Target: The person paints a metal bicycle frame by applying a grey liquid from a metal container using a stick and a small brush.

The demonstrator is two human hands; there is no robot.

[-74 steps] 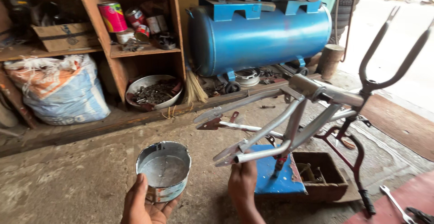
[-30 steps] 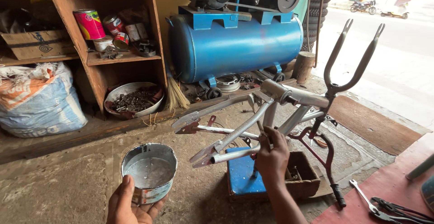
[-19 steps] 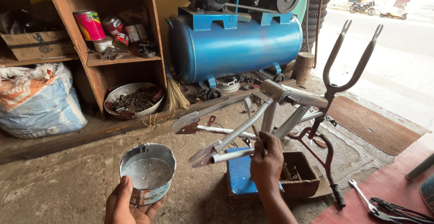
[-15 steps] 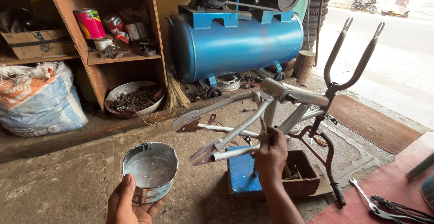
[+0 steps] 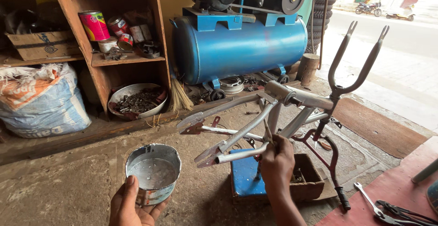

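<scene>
The round tin can (image 5: 153, 175) is thin metal with a ragged cut rim, holding glossy silver paint. The silver-grey tubular metal bicycle frame (image 5: 273, 116) looks smooth with a dull satin sheen, its dropout ends showing reddish primer. The large blue cylindrical compressor tank (image 5: 242, 48) is glossy painted steel. The brown shelf (image 5: 127, 59) is worn matt wood. The white and blue sack (image 5: 43, 100) is woven plastic, creased. The grey floor (image 5: 68, 180) is rough, stained concrete.
</scene>
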